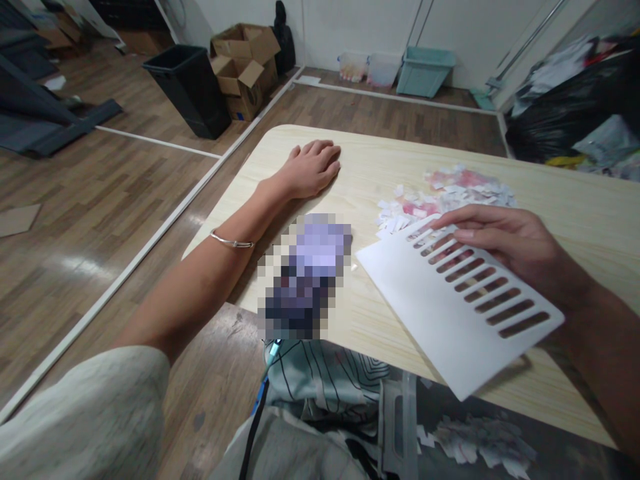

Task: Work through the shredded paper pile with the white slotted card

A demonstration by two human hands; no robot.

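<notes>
My left hand [314, 168] lies palm down on the pale wooden tabletop [367, 157], its fingers stretched out and nothing in them. In my right hand [520, 240] is a thin white panel with a row of long slots [440, 313], pinched near its slotted edge. The panel is tilted over the table's front edge. Just beyond it lies a loose pile of small white and pinkish scraps [450, 193], partly covered by the panel. A pixelated, phone-like object [315, 267] with a cable sits between my arms.
Below the table's front edge, a clear plastic container [409, 427] stands at my lap, with more scraps [485, 443] beside its wall. Behind the table are a black bin [193, 93], open cardboard boxes [245, 67], a teal tub [425, 72] and black bags [575, 100].
</notes>
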